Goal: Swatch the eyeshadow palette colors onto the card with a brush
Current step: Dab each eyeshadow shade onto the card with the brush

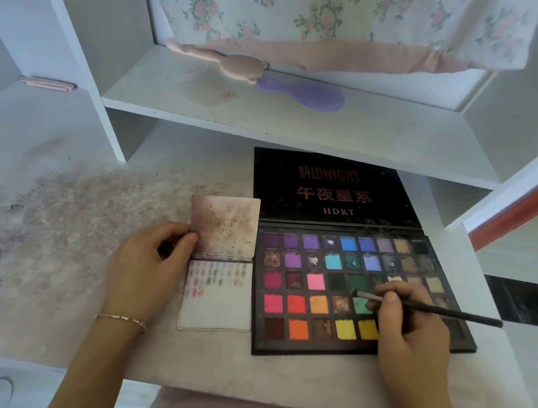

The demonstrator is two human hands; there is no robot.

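An open black eyeshadow palette [314,314] with several coloured pans lies on the desk, its lid [331,192] folded back flat. My right hand [405,330] pinches a thin black brush [436,310], whose tip sits over the green pans near the palette's middle. Left of the palette lies a white card [219,304] with rows of small swatches across its top. A stained flap [226,225] stands up above the card. My left hand [148,263] pinches that flap's left edge between thumb and fingers.
The desk surface [50,225] is smeared with pink and purple powder on the left. A shelf above holds a purple hand mirror [307,95] and a pink comb-like item [228,63]. Floral fabric [322,10] hangs at the back. White shelf walls stand on both sides.
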